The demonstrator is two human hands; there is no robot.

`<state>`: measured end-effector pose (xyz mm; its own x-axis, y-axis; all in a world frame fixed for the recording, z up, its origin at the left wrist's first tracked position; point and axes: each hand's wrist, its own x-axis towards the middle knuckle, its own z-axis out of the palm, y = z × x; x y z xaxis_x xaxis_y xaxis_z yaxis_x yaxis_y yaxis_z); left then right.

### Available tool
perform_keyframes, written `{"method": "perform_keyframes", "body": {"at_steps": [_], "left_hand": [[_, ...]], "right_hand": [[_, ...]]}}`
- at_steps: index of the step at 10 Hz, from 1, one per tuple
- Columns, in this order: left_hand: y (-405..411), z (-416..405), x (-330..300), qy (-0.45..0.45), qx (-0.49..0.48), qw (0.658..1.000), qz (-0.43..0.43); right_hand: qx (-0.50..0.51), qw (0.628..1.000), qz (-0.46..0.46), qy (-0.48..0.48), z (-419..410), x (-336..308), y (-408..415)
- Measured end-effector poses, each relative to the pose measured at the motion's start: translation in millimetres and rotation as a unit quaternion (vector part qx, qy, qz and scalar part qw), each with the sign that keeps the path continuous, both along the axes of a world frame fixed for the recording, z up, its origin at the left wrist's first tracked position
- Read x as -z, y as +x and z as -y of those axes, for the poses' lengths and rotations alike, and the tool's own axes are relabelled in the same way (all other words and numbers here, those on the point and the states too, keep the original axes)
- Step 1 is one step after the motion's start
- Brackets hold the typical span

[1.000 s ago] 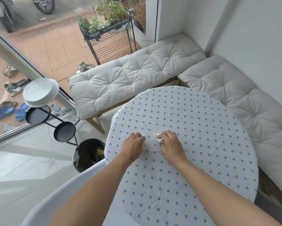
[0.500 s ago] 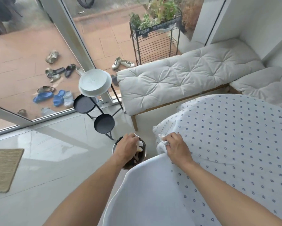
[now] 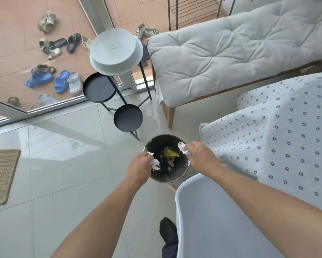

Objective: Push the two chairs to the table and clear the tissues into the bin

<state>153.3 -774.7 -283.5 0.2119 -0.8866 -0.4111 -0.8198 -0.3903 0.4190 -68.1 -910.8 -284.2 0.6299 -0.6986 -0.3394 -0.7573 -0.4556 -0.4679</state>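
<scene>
A round dark bin (image 3: 157,141) stands on the pale floor beside the table, with a yellow wrapper and other rubbish inside. My left hand (image 3: 139,167) hovers over the bin's left rim, shut on a crumpled white tissue (image 3: 155,162). My right hand (image 3: 200,157) is over the right rim, shut on another white tissue (image 3: 182,147). The table (image 3: 279,135), under a white cloth with small blue flowers, is at the right. A white chair (image 3: 212,220) sits at the bottom, its back next to the table.
A black three-tier stand (image 3: 127,118) with a pale upturned bowl (image 3: 116,51) stands just beyond the bin. A cushioned bench (image 3: 230,49) runs along the back. A woven mat (image 3: 2,174) lies at the left. Shoes lie outside the glass door. My dark-socked foot (image 3: 168,232) is near the chair.
My view swung left and down from the table to the bin. Both hands carried the tissues off the table; the right hand moved from the table's edge to over the bin.
</scene>
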Motion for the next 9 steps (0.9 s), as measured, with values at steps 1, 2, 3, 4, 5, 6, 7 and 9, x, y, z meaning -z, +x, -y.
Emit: {"method": "perform_keyframes", "body": {"at_steps": [1,2,3,4,5,6,7,9], "left_hand": [[4,8,51,0.014,0.020,1.000,-0.007],[6,20,98,0.036,0.038,0.999,-0.007],[3,31,139,0.053,0.042,0.998,-0.010],[-2,39,168,0.084,0.049,0.995,-0.017],[-5,43,186,0.138,0.073,0.988,-0.005],[-6,42,187,0.186,0.086,0.978,0.050],[-3,40,177,0.218,0.083,0.971,0.058],[4,42,138,0.216,0.076,0.971,0.064]], "right_hand": [[-0.011,1.000,-0.015,0.023,0,54,10],[-0.038,0.996,-0.052,0.068,1,100,21],[-0.048,0.991,-0.076,0.103,1,139,33],[-0.038,0.984,-0.098,0.141,3,162,41],[-0.061,0.976,-0.144,0.153,4,172,40],[-0.076,0.969,-0.195,0.129,2,167,32],[-0.066,0.963,-0.231,0.126,-2,150,25],[-0.059,0.963,-0.237,0.113,-8,107,19]]}}
